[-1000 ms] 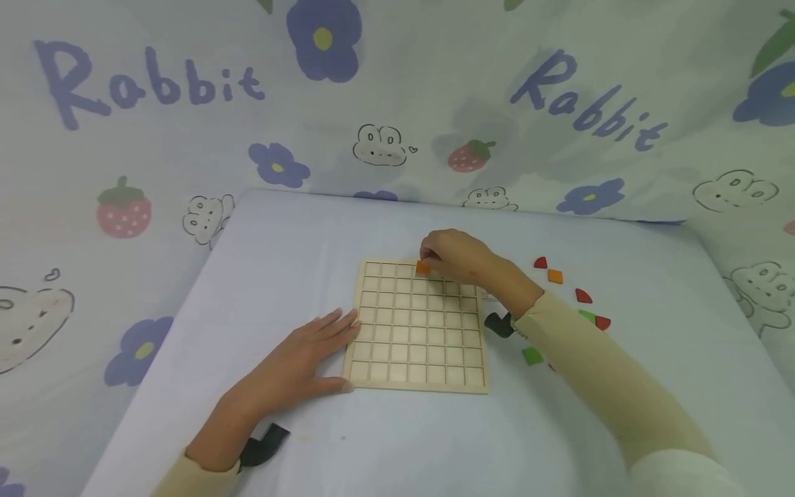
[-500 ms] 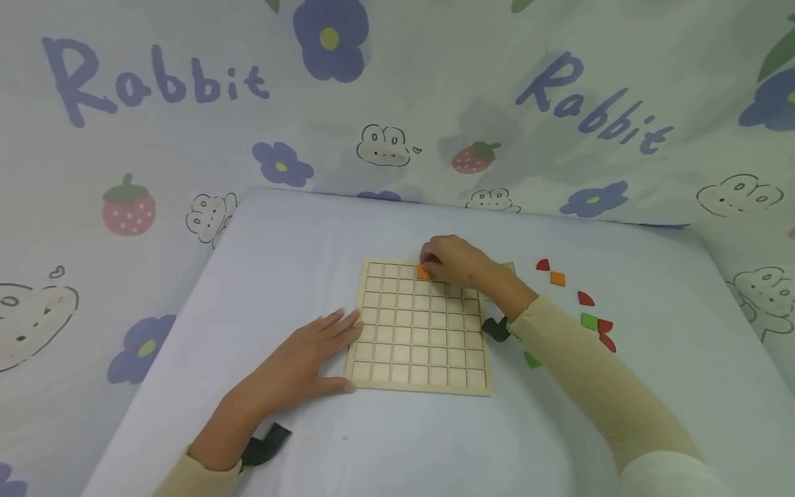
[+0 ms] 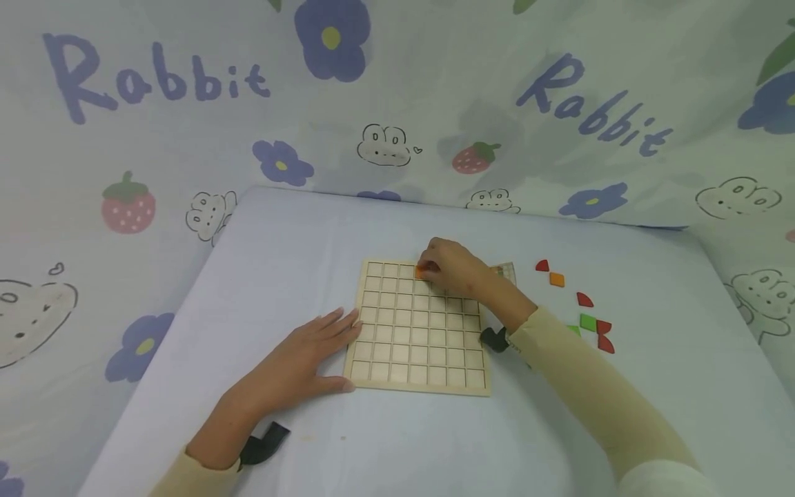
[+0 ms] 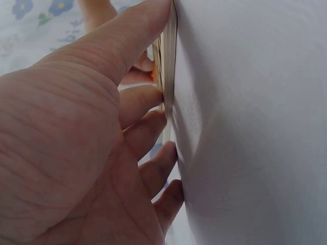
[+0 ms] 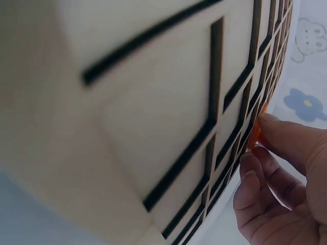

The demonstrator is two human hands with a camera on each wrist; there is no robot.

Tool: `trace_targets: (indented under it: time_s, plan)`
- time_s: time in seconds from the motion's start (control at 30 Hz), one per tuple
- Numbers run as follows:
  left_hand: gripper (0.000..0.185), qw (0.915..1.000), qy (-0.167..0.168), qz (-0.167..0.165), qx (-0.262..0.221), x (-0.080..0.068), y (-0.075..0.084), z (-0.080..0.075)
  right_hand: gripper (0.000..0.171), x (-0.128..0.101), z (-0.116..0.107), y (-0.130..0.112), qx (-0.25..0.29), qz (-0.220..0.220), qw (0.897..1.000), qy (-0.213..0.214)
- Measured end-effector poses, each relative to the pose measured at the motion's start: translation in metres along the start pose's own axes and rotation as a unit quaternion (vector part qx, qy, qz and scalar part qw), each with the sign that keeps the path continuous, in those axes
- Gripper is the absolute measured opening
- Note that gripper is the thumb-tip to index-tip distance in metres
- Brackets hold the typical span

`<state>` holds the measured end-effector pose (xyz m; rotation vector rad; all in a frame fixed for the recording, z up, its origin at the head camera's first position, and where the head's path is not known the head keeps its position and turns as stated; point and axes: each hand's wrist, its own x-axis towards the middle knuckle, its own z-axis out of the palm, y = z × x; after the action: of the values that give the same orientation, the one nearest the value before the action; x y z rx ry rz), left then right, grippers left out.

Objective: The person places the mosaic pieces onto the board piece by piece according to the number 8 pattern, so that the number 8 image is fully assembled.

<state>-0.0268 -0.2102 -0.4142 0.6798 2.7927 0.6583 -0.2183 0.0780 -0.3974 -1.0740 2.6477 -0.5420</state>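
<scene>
Right hand point(image 3: 456, 268): it shifted slightly to the right and down toward the wooden grid board point(image 3: 417, 328), keeping its pinch on the orange tile point(image 3: 423, 272).
Orange tile: it sank from just above the board's top row to lie against a cell there.
Right forearm point(image 3: 584, 386): it swung rightward, so it covered most of the green piece point(image 3: 573, 330) beside the board, which had been in plain sight.

The printed backdrop cloth point(image 3: 435, 103) reads "Rabbit" twice (in purple handwriting, once left, once right).
</scene>
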Motion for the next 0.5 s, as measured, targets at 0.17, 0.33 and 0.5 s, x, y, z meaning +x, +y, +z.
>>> trace_targets:
  time_s: [0.17,0.33,0.5]
  plan:
    - [0.093,1.0,-0.003,-0.001,-0.003,0.001,0.001,-0.001,0.023,-0.004,0.001,-0.003,-0.011,-0.005,1.0,0.01]
    - [0.094,0.9999,-0.007,-0.011,-0.008,0.001,0.001,0.001,0.02,-0.015,-0.002,-0.007,-0.005,-0.022,1.0,0.022]
    - [0.095,0.9999,-0.005,-0.011,-0.007,0.001,0.002,-0.001,0.019,-0.038,-0.013,-0.008,0.016,-0.023,0.999,0.037]
